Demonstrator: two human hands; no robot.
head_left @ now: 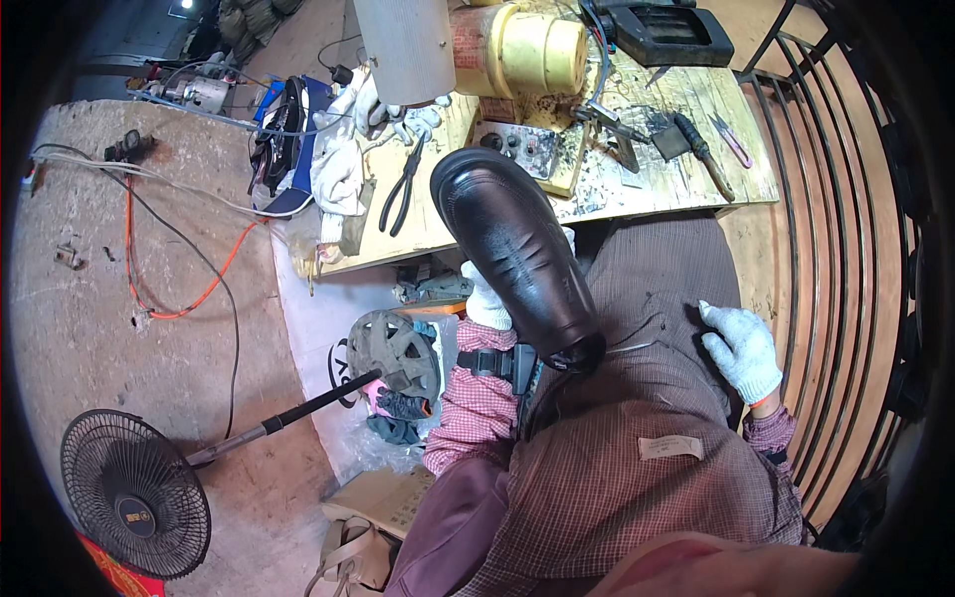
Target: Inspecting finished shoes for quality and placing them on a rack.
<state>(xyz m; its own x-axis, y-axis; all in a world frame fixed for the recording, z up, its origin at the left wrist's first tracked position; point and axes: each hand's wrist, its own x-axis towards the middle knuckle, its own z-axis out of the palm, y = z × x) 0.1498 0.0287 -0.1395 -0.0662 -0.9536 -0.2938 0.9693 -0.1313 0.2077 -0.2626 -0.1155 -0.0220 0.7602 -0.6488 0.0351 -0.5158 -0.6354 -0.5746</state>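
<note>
A shiny dark brown leather shoe stands tilted above my lap, its rounded toe up toward the bench and its heel end near my apron. My left hand, in a white knit glove, grips it from behind on its left side. Most of those fingers are hidden by the shoe; a bit of white shows past its right edge. Gloved in the same way, my right hand rests by my right thigh, thumb and fingers apart, with nothing in it.
On the wooden bench lie black-handled pliers, a wrapped-handle knife, thread snips and a knobbed metal box. Behind them is a yellow container. A fan stands left, a metal rack right.
</note>
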